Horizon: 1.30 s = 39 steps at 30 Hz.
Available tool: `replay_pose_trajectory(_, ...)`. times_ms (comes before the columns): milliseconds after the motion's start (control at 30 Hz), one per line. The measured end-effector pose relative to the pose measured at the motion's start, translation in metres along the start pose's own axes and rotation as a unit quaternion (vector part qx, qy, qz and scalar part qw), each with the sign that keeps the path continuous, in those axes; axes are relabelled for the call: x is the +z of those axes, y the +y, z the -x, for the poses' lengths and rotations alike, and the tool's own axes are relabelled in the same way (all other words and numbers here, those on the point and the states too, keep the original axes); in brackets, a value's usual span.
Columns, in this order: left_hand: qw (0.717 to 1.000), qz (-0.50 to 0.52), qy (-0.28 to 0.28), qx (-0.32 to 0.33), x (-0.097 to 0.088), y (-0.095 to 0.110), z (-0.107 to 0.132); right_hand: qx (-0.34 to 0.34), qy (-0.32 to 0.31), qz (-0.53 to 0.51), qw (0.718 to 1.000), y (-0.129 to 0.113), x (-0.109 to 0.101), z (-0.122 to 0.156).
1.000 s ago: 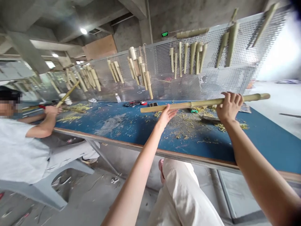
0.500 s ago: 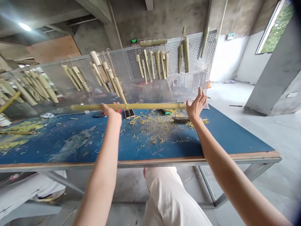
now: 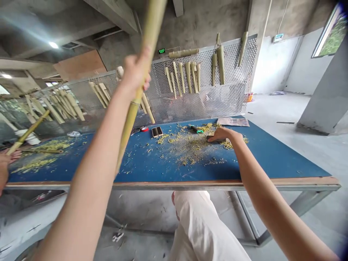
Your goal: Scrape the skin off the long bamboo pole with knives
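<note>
**Over the blue surface: bamboo pole up, right hand down**

Right here above my white trousers, my left hand is raised high, left fingers wrapped closed around the bamboo pole. The pole tilts steeply, its top running out of view and its lower end pointing down in front of the surface. Over to the right, my right hand lies palm down on a dark flat block, right fingers stretched across it. Are they gripping it? I can't tell from here.

Around that block, pale bamboo shavings are scattered everywhere. Just beyond are a green-handled tool, a phone and a sheet of paper. At the far left edge, a co-worker's hand sits beside a bamboo stick, with more shavings on the surface nearby. Behind it all rises a perforated metal screen, hung with rows of cut bamboo pieces. Farther back on the right stands a concrete pillar.
</note>
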State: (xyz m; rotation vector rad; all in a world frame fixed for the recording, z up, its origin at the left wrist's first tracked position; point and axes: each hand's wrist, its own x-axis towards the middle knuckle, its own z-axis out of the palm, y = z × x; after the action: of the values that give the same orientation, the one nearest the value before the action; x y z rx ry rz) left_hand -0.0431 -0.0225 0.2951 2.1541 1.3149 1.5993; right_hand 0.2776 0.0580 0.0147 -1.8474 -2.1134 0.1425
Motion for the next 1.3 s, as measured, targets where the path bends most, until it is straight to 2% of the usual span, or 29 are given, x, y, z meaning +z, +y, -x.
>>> replay_pose_trajectory(33, 0.997, -0.036, -0.064, 0.011, 0.015, -0.003, 0.011, -0.002, -0.048, -0.008, 0.999, -0.003, -0.001, 0.000)
replay_pose_trajectory(67, 0.988, -0.087, -0.129, 0.001, 0.031, -0.009, 0.022, -0.005, -0.066, -0.015, 0.998, -0.005, -0.001, 0.000)
replay_pose_trajectory(100, 0.975, -0.130, -0.181, 0.000, 0.046, -0.017, 0.035, 0.001, -0.058, -0.024, 0.998, -0.008, -0.002, 0.000)
replay_pose_trajectory(133, 0.964, -0.171, -0.205, 0.014, 0.060, -0.026, 0.047, 0.020, -0.010, -0.039, 0.999, -0.009, -0.004, 0.001)
replay_pose_trajectory(200, 0.946, -0.222, -0.235, 0.031, 0.089, -0.045, 0.073, 0.084, 0.136, -0.072, 0.984, -0.011, -0.007, 0.004)
replay_pose_trajectory(300, 0.933, -0.242, -0.264, 0.043, 0.126, -0.071, 0.107, 0.179, 0.350, -0.135, 0.910, -0.011, -0.018, 0.011)
replay_pose_trajectory(367, 0.924, -0.258, -0.277, 0.047, 0.146, -0.085, 0.124, 0.196, 0.431, -0.159, 0.867, -0.012, -0.028, 0.016)
replay_pose_trajectory(433, 0.900, -0.323, -0.288, 0.048, 0.163, -0.098, 0.135, 0.175, 0.460, -0.152, 0.857, -0.014, -0.040, 0.021)
replay_pose_trajectory(467, 0.888, -0.354, -0.290, 0.044, 0.170, -0.103, 0.138, 0.146, 0.463, -0.145, 0.862, -0.015, -0.045, 0.024)
replay_pose_trajectory(533, 0.884, -0.366, -0.288, 0.044, 0.182, -0.112, 0.143, 0.043, 0.434, -0.126, 0.891, -0.016, -0.054, 0.030)
replay_pose_trajectory(633, 0.893, -0.358, -0.268, 0.041, 0.191, -0.122, 0.146, -0.124, 0.301, -0.062, 0.943, -0.015, -0.057, 0.038)
replay_pose_trajectory(700, 0.893, -0.369, -0.254, 0.049, 0.191, -0.126, 0.147, -0.175, 0.225, -0.012, 0.958, -0.012, -0.052, 0.043)
replay_pose_trajectory(767, 0.890, -0.379, -0.248, 0.057, 0.188, -0.130, 0.148, -0.192, 0.203, 0.022, 0.960, -0.008, -0.041, 0.047)
replay_pose_trajectory(967, 0.877, -0.412, -0.238, 0.066, 0.175, -0.141, 0.154, -0.236, 0.215, 0.054, 0.946, -0.006, -0.008, 0.053)
replay_pose_trajectory(1067, 0.871, -0.424, -0.237, 0.073, 0.173, -0.141, 0.158, -0.209, 0.230, 0.038, 0.950, -0.007, -0.002, 0.057)
replay_pose_trajectory(1167, 0.873, -0.412, -0.242, 0.100, 0.175, -0.138, 0.162, -0.169, 0.250, 0.083, 0.950, -0.004, -0.003, 0.059)
replay_pose_trajectory(1233, 0.870, -0.412, -0.244, 0.119, 0.177, -0.137, 0.164, -0.176, 0.233, 0.092, 0.952, -0.001, -0.003, 0.059)
replay_pose_trajectory(1300, 0.863, -0.418, -0.248, 0.134, 0.177, -0.138, 0.165, -0.175, 0.195, 0.054, 0.964, 0.002, -0.001, 0.058)
